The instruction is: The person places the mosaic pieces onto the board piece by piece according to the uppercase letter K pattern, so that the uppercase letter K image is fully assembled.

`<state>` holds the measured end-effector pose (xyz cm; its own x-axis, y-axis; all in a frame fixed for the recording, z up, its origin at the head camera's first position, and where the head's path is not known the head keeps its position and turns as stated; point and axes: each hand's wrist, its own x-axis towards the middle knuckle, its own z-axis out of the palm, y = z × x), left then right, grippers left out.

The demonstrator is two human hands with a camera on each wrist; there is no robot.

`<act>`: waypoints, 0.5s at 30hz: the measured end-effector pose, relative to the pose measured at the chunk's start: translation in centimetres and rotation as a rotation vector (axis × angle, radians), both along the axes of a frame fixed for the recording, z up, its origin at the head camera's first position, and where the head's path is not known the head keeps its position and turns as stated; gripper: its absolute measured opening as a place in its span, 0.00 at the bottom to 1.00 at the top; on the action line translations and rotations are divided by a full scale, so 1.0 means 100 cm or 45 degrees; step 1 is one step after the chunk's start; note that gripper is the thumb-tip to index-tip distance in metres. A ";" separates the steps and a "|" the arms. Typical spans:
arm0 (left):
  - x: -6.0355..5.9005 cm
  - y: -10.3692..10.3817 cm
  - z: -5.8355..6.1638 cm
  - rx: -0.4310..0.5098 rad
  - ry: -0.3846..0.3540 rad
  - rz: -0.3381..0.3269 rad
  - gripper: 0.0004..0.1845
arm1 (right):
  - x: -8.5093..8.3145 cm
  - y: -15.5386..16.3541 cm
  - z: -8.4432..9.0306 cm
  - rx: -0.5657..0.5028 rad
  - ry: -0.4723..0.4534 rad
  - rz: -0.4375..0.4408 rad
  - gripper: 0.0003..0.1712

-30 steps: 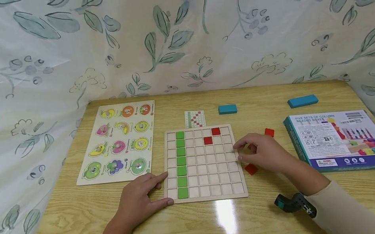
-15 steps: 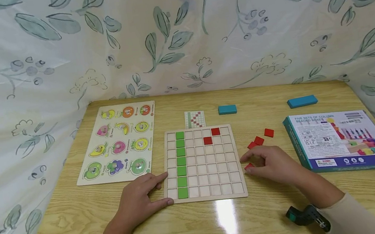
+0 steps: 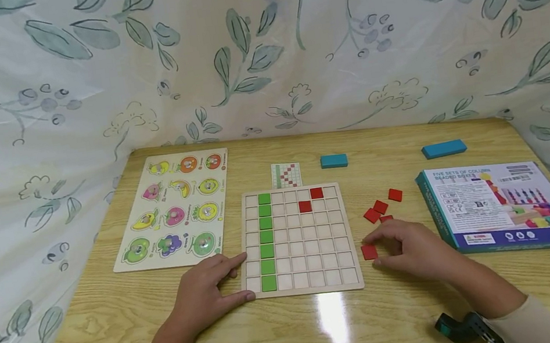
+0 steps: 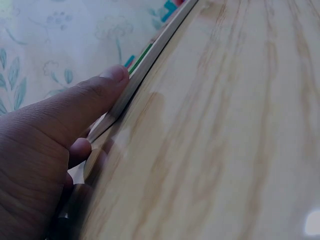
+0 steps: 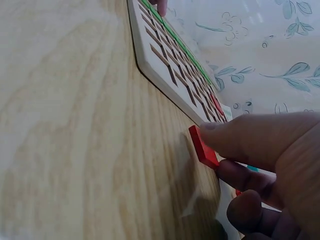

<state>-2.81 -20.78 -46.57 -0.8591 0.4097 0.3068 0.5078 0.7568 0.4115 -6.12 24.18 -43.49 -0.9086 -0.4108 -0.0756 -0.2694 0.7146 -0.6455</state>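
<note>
The red tile (image 3: 369, 252) sits at the tips of my right grip (image 3: 409, 245), on its left side, between the thumb and a finger. This grip is spread only about as wide as the tile, and it pinches the tile by its edges; the right wrist view shows me the thumb near one end and a fingertip near the other. Whether the tile touches the desk (image 3: 256, 338) or is slightly above it, I cannot tell.

The grid board (image 3: 297, 248) is to the left of this grip, just beside the tile, with a narrow strip of desk between them. Ahead of the right grip, near its knuckles, I see four loose red tiles (image 3: 371, 215); one of them is partly hidden by the grip. The box (image 3: 503, 204) lies to the right of this grip, well apart from the tile.

My left grip (image 3: 207, 292) is at the other side of the grid board. Its thumb touches the lower left corner and its index finger the left edge; these two are extended and well spread, only in contact. To the right of the left grip, the board carries a column of seven green tiles (image 3: 265, 235). Further ahead of both grips, two set red tiles (image 3: 305, 206) are in the board, and beyond it lies the pattern card (image 3: 286, 174).
</note>
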 end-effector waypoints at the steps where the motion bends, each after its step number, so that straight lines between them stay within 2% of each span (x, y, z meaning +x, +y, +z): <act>1: 0.000 0.000 0.000 -0.003 0.000 0.001 0.40 | 0.001 0.000 0.000 0.010 -0.004 0.001 0.22; 15: 0.000 -0.001 0.001 -0.021 -0.037 0.011 0.40 | 0.002 -0.006 -0.003 0.055 0.024 -0.017 0.19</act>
<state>-2.81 -20.86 -46.47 -0.8712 0.4069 0.2747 0.4891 0.7679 0.4137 -5.89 23.58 -43.79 -0.9153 -0.3955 -0.0760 -0.2714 0.7452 -0.6091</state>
